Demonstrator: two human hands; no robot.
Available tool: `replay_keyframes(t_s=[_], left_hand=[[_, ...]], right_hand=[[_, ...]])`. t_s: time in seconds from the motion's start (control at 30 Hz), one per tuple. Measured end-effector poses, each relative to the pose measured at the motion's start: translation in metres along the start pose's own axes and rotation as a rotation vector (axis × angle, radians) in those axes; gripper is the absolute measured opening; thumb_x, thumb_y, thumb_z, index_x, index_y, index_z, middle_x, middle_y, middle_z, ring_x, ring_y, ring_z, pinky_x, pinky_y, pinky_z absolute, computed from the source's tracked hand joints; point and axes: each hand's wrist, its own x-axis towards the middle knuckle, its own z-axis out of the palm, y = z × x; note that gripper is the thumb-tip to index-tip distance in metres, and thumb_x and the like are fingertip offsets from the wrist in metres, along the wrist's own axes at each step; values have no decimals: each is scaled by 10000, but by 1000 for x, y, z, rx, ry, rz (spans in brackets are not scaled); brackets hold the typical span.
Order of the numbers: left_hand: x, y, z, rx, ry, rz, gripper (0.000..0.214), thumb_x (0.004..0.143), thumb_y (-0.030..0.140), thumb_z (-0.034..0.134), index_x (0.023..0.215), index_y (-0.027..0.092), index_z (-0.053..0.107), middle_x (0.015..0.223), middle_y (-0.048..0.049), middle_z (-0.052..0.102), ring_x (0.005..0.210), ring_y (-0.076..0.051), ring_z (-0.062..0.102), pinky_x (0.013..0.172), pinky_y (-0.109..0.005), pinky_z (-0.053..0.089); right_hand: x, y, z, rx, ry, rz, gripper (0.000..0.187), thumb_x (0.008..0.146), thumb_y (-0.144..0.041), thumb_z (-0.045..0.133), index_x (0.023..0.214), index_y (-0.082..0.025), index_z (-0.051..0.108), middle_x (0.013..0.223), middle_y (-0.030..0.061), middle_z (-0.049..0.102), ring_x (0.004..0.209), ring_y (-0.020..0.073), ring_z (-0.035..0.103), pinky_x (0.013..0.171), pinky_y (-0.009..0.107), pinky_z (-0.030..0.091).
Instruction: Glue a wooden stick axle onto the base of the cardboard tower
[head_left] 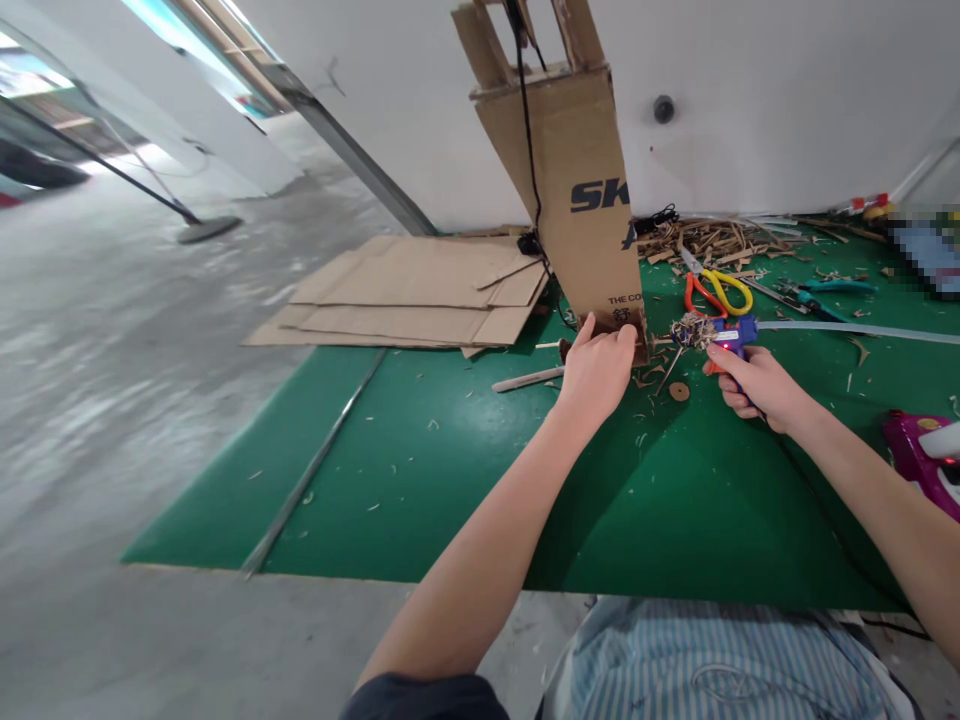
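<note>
A tall cardboard structure with printed lettering stands upright near the wall. My left hand is closed at its bottom edge, gripping the cardboard; some of its fingertips are hidden. A blue glue gun is in my right hand, with the fingers wrapped round its handle. The gun's nozzle points left at the foot of the structure, and a clump of cardboard scraps hangs about its front. Out of its back runs a long translucent glue stick. A small cardboard disc lies below the nozzle.
Flat cardboard sheets are stacked left of the structure. Behind the gun lie scissors, teal-handled pliers and a heap of cardboard scraps. A purple device sits at the right of the green tabletop.
</note>
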Motion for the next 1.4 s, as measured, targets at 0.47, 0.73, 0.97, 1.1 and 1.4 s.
replay_keyframes(t_s=[0.47, 0.73, 0.97, 1.1, 1.4], left_hand=[[2, 8, -4, -32, -60, -47, 199, 962, 131, 468, 969, 130, 667, 807, -130, 753, 824, -262, 738, 877, -368, 516], [2, 4, 2, -21, -22, 6, 198, 950, 132, 475, 995, 135, 668, 824, -114, 769, 829, -246, 751, 954, -370, 506], [0, 0, -2, 10, 5, 30, 174, 929, 119, 500, 997, 111, 659, 843, -118, 770, 853, -249, 758, 1077, -407, 451], [0, -1, -2, -15, -10, 27, 190, 929, 109, 490, 994, 105, 668, 827, -121, 771, 834, -245, 759, 1087, -420, 450], [0, -1, -2, -42, -17, 34, 205, 938, 102, 472, 978, 96, 672, 840, -139, 774, 829, -246, 760, 1087, -423, 457]], right_hand=[[-1, 14, -9, -981, 295, -743, 287, 883, -481, 573, 854, -204, 640, 694, 40, 666, 593, 183, 604, 564, 284, 417], [-11, 21, -7, -1356, 291, -842, 331, 863, -307, 532, 1115, -140, 667, 1031, 130, 752, 826, 245, 709, 632, 306, 469], [-18, 29, -3, -1440, 239, -783, 338, 866, -285, 515, 1143, -145, 648, 1073, 112, 752, 826, 236, 713, 597, 306, 422], [-17, 28, 1, -1473, 222, -740, 320, 889, -298, 507, 1140, -148, 636, 1076, 110, 745, 814, 231, 704, 592, 308, 391], [-17, 28, 4, -1491, 216, -689, 269, 948, -350, 472, 1068, -160, 621, 1016, 105, 737, 797, 213, 678, 578, 301, 317]])
